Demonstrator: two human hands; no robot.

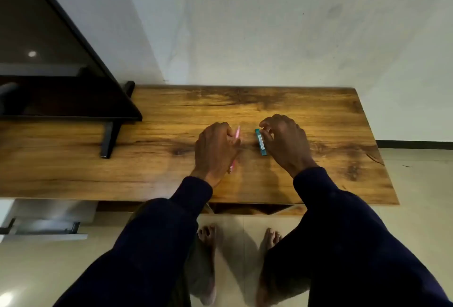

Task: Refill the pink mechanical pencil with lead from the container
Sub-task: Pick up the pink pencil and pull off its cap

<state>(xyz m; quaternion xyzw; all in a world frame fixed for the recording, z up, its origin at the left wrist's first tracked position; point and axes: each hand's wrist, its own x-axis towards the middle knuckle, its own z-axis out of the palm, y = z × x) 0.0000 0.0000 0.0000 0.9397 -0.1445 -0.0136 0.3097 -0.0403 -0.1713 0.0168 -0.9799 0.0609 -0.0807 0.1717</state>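
Observation:
My left hand (215, 150) is closed around the pink mechanical pencil (237, 133). One end of the pencil sticks out past my fingers and its tip shows below my palm near the table. A teal lead container (260, 142), long and flat, stands on its edge on the wooden table (318, 120) just right of the pencil. My right hand (284, 140) curls over the container, with fingertips touching its far end and its right side. Whether the container is lifted off the table I cannot tell.
A black-framed screen (49, 66) on a black stand (110, 138) takes up the table's left part. A white wall runs behind the table. Below the front edge are a white drawer unit (46, 227), the tiled floor and my bare feet (207, 238).

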